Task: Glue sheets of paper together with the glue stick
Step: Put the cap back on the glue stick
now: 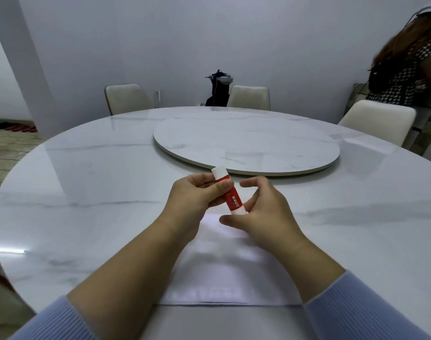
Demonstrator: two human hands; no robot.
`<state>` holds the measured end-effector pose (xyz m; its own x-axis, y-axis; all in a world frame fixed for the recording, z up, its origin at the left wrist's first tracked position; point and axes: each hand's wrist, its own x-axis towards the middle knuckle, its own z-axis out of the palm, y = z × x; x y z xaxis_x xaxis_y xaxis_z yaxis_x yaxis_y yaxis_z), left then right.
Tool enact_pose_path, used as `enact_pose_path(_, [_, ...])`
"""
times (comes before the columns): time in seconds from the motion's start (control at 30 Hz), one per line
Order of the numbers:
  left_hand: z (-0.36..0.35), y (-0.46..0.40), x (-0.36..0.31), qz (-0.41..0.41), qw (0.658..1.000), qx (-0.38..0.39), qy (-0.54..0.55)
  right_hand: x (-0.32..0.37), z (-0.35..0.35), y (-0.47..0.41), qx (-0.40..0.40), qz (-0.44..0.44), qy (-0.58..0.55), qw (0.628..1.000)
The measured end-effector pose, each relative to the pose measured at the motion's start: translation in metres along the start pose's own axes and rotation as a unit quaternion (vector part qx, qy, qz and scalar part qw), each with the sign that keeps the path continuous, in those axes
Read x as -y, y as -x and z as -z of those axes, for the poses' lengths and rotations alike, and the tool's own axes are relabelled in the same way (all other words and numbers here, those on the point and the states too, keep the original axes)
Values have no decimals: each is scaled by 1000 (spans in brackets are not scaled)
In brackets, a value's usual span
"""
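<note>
Red and white, the glue stick (228,191) sits between our two hands above the far end of the paper sheets (224,263), tilted with its white cap pointing away from us. Our left hand (197,192) has its grip curled round the upper body just below the cap, thumb pressed across the red label; we judge this steadies the tube so the cap can be pulled or the base twisted. Our right hand (256,212) is at the white bottom end, its fingers loosely bent and spread; whether they truly pinch the base we cannot tell. The sheets lie flat on the marble counter (86,192), stacked squarely near our edge, probably so the glue can go straight down once the cap is off.
</note>
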<state>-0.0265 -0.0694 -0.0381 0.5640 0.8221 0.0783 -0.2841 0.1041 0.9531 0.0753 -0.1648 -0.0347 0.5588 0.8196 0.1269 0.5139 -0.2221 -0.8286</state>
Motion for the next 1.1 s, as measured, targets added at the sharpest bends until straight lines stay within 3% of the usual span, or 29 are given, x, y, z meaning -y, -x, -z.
enact_pose_path(0.07, [2, -1, -1, 1, 1000, -6, 8, -3, -1, -3, 42, 6, -12, 999])
enact_pose_path(0.17, [6, -3, -2, 4, 999, -13, 29, -7, 8, -7, 100, -35, -123, 987])
enact_pose_path(0.33, [0, -1, 0, 5, 1000, 1, 25, -3, 5, -3, 10, 7, -28, 1000])
enact_pose_path(0.4, [1, -2, 0, 0, 1000, -1, 25, -3, 2, -3, 16, 22, 8, 1000])
enact_pose_path(0.53, [7, -5, -1, -5, 999, -9, 33, -6, 12, -6, 73, -8, -94, 993])
enact_pose_path(0.67, [0, -4, 2, -4, 1000, -2, 24, -3, 4, -3, -16, 13, -25, 999])
enact_pose_path(0.77, [2, -6, 3, -12, 999, 4, 37, -3, -7, -1, -66, 82, 39, 994])
enact_pose_path(0.87, [8, -8, 2, -10, 998, 8, 61, -4, 6, -10, 43, 98, -32, 994])
enact_pose_path(0.93, [7, -8, 4, 2, 997, 21, 80, -13, 18, -24, 45, 87, -80, 992])
enact_pose_path(1.0, [4, -7, 6, 17, 995, 37, 94, -30, 25, -42, -3, 85, -6, 996])
enact_pose_path(1.1, [2, -6, 6, 44, 991, 69, 110, -55, 25, -64, -10, 90, 148, 985])
